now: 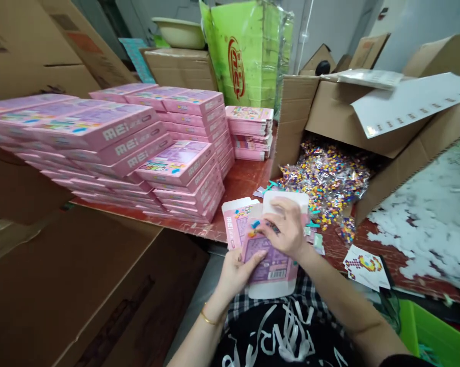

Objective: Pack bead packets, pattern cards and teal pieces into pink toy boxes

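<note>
My left hand (235,270) grips the left edge of a flat pink and purple carton (260,262), thumb across its printed face. White flaps stick out at the carton's top and bottom. Over its upper part, my right hand (289,227) is closed, with bent fingers gripping the carton; some fingertips are slightly blurred. Behind it on the left lies another flattened pink carton (232,224), partly covered. Just beyond my right hand, small turquoise plastic pieces (314,224) and little packets (318,242) lie on the red table.
Stacks of pink boxes (187,163) fill the table's left side, with flat cartons (248,127) behind. An open cardboard box (293,122) spills clear bags of colourful pieces (329,173). Printed cards (367,265), white pieces (436,204) and a green bin (436,331) lie right.
</note>
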`<act>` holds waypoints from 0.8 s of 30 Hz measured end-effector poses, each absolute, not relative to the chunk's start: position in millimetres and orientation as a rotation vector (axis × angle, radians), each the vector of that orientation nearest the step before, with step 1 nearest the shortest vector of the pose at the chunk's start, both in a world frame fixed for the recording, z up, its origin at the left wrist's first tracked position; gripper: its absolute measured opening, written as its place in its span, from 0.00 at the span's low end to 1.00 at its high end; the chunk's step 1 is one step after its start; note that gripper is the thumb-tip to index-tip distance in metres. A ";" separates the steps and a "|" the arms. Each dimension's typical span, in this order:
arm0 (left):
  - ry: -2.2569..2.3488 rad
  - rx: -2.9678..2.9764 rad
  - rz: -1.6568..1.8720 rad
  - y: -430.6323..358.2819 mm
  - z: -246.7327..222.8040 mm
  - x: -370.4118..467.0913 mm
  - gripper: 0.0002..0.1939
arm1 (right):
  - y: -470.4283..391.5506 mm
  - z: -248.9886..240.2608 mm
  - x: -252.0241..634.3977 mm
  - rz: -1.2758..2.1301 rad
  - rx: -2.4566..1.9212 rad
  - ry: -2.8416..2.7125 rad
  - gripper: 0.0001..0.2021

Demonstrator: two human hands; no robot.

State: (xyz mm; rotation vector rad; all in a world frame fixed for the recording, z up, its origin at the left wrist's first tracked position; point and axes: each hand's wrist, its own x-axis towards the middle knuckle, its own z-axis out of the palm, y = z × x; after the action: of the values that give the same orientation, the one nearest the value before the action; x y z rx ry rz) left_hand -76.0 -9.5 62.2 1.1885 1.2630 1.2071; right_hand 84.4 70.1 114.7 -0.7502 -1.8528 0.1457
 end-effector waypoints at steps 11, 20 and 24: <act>1.259 1.170 1.293 8.5 22.3 -19.6 0.21 | 26.7 -3.8 169.2 1.192 -1.176 -1.315 0.21; 1.269 1.192 1.385 7.4 20.2 -5.5 0.24 | 12.5 8.2 170.3 1.117 -1.069 -1.166 0.19; 1.258 1.138 1.330 7.9 33.0 -1.2 0.20 | 20.7 30.8 176.4 1.337 -1.155 -1.083 0.15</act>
State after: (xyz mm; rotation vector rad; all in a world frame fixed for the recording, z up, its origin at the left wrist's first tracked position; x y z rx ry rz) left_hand -1.2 7.9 33.0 1.1375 1.2583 1.3298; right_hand 176.4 20.7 30.8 -1.1547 -1.0831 1.3373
